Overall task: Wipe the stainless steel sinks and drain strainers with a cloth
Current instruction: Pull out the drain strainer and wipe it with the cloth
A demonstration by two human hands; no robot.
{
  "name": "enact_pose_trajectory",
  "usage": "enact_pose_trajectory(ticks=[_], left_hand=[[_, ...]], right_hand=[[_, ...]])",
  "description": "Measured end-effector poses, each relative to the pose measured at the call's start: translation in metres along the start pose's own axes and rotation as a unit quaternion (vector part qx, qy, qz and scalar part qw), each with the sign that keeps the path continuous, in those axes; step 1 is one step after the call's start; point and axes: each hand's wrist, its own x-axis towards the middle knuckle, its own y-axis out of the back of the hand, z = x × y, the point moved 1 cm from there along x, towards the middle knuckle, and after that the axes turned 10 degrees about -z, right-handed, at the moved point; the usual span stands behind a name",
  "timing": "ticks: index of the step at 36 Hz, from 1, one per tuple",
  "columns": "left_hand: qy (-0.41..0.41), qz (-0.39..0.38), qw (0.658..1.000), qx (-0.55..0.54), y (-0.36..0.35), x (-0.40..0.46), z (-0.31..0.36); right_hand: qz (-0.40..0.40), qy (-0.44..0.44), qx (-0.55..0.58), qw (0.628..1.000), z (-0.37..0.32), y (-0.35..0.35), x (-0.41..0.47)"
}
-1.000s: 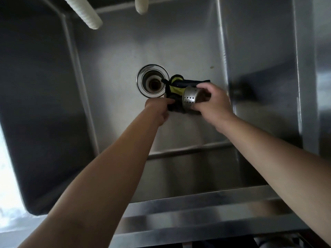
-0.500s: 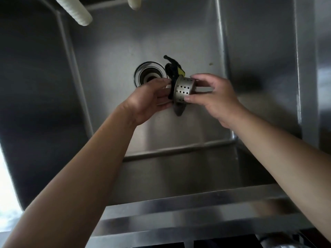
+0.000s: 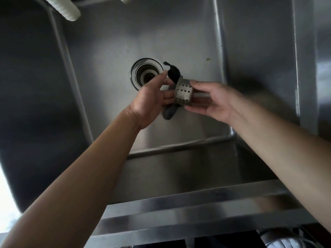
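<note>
The perforated drain strainer (image 3: 183, 94) was held on its side above the sink (image 3: 111, 47) floor, just right of the open drain hole (image 3: 146, 73). The right hand (image 3: 213, 102) grasped it from the right, thumb on top and fingers curled beneath. The left hand (image 3: 152, 97) pinched the dark cloth (image 3: 172, 74) against the strainer's open end, part of the cloth poking up above the fingers and part hanging below. Compared with half a second before, the cloth's yellow patch no longer showed, the right hand's fingers had spread wider along the strainer, and both hands sat slightly lower relative to the drain. A white corrugated hose (image 3: 62, 8) hung at the top left.
</note>
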Motion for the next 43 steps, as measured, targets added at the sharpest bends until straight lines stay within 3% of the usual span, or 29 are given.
enact_pose_trajectory(ticks=[4,7,10,14,16,18,20,21,25,27,29,33,35,37,40,43], left_hand=[[0.003,0.056,0.998,-0.022,-0.001,0.005,0.001],[0.008,0.067,0.997,-0.029,-0.002,0.007,0.003],[0.01,0.069,0.997,-0.024,-0.003,0.008,0.001],[0.014,0.052,0.998,-0.035,-0.002,0.005,0.002],[-0.002,0.043,0.998,-0.039,-0.001,0.003,0.003],[-0.025,0.038,0.998,-0.038,-0.001,0.001,0.002],[-0.044,0.03,0.998,-0.019,0.0,0.0,0.0],[-0.053,0.022,0.998,-0.003,0.0,-0.001,-0.002],[-0.085,-0.031,0.993,0.073,0.002,-0.006,-0.002],[-0.092,-0.047,0.991,0.086,0.004,-0.008,-0.001],[-0.095,-0.047,0.992,0.072,0.007,-0.01,0.001],[-0.085,-0.033,0.995,0.028,0.013,-0.013,0.003],[-0.078,-0.013,0.997,0.005,0.016,-0.014,0.0],[-0.059,0.006,0.998,-0.013,0.017,-0.016,-0.006],[-0.025,0.039,0.997,-0.055,0.018,-0.023,-0.018],[-0.005,0.068,0.995,-0.08,0.022,-0.03,-0.022]], right_hand=[[0.006,0.107,-0.108,0.988,0.001,-0.004,-0.002],[0.018,0.172,-0.224,0.959,0.001,-0.004,-0.002],[0.051,0.25,-0.405,0.878,0.002,-0.001,-0.003],[-0.009,0.342,-0.499,0.796,0.005,0.002,-0.002],[0.004,0.332,-0.479,0.813,0.005,0.002,0.002],[0.041,0.268,-0.386,0.882,0.004,-0.002,0.004],[0.02,0.155,-0.176,0.972,0.005,-0.007,0.005],[0.006,0.091,-0.068,0.993,0.005,-0.008,0.005],[0.001,-0.086,0.147,0.985,0.003,-0.006,-0.001],[-0.009,-0.121,0.178,0.976,0.0,-0.006,-0.003],[-0.03,-0.098,0.168,0.98,-0.003,-0.008,-0.005],[-0.045,0.072,-0.045,0.995,0.0,-0.017,-0.004],[-0.011,0.203,-0.256,0.945,0.003,-0.019,-0.007],[0.008,0.287,-0.463,0.839,0.008,-0.019,-0.008],[-0.032,0.318,-0.583,0.747,0.017,-0.02,-0.009],[-0.032,0.291,-0.637,0.713,0.025,-0.026,-0.007]])
